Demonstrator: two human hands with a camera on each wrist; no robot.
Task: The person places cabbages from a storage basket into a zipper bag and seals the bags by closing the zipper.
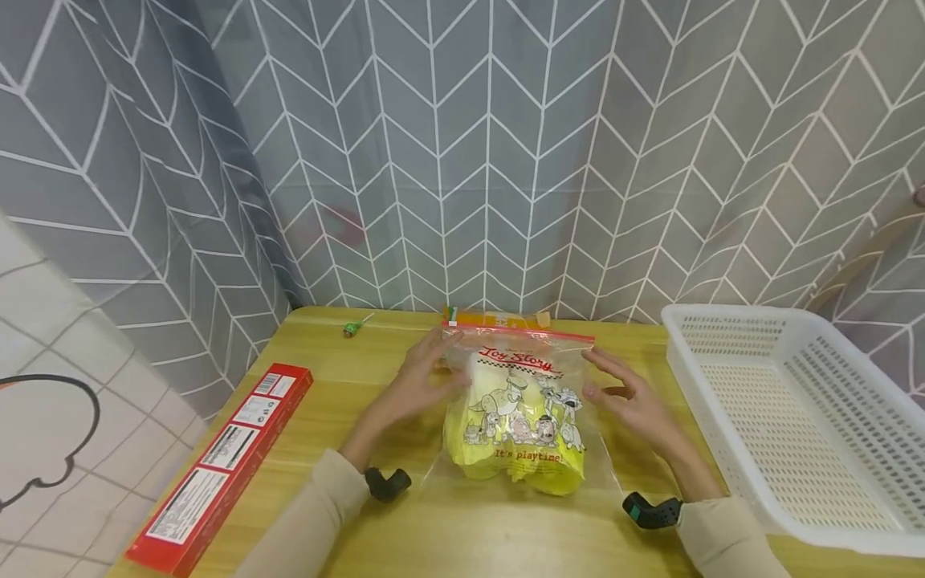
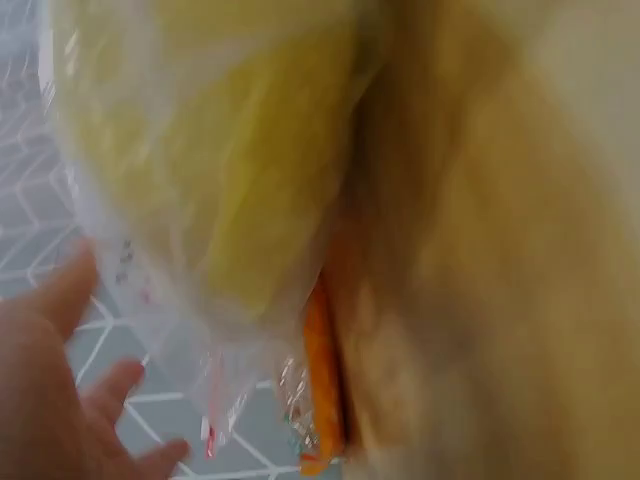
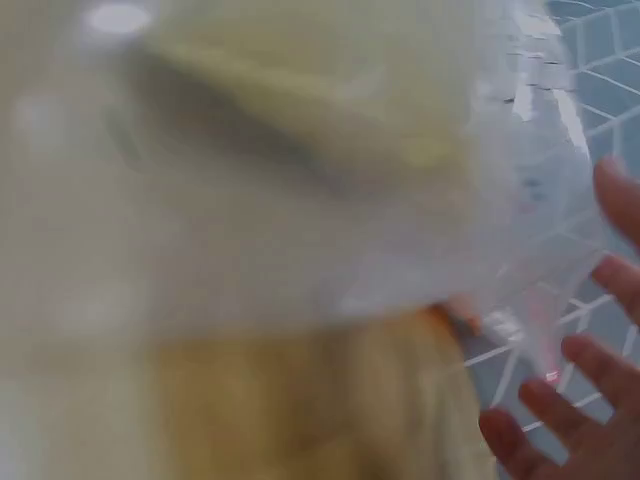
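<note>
A clear zip bag (image 1: 522, 405) printed with cartoon figures and holding something yellow lies on the wooden table (image 1: 340, 377). My left hand (image 1: 419, 377) rests against the bag's left upper side with fingers stretched out. My right hand (image 1: 627, 397) hovers just off the bag's right side, fingers relaxed and spread. In the left wrist view the bag (image 2: 210, 190) fills the frame, blurred, with my fingers (image 2: 60, 400) at the lower left. The right wrist view shows the bag (image 3: 300, 150) blurred and my fingertips (image 3: 560, 420) at the right.
A white perforated basket (image 1: 795, 409) stands at the right of the table. A long red box (image 1: 224, 466) lies along the left edge. A small green item (image 1: 354, 327) and an orange packet (image 1: 499, 319) lie at the back. A grey patterned curtain (image 1: 462, 144) hangs behind.
</note>
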